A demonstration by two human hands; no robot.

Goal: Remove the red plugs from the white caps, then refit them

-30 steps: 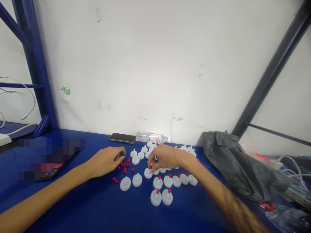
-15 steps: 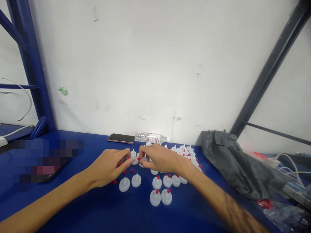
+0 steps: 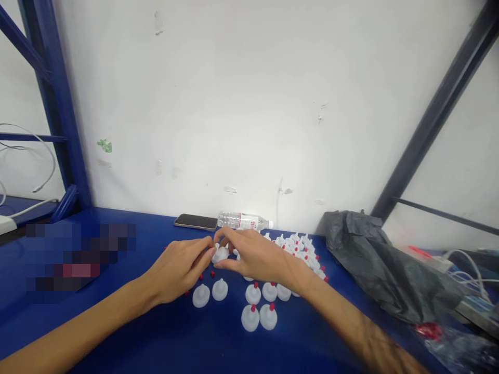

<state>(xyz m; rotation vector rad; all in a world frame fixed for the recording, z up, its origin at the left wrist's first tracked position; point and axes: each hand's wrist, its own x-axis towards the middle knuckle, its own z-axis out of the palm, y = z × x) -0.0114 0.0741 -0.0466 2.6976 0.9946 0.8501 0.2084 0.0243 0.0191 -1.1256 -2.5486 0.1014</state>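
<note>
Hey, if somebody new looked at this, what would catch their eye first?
Probably the left hand and right hand, close together among the white spouted pieces near the middle of the blue table. Next, the bright red tips on many pieces nearer the viewer and rightward. Then the crumpled dark plastic bag at the right.

The blue tabletop [image 3: 156, 337] bears white spouted caps [image 3: 200, 296] and red tips [image 3: 212, 273] centrally, smartphone [image 3: 195, 222] and plastic bottle [image 3: 245, 221] far, grey bag [image 3: 385, 265] right.
</note>
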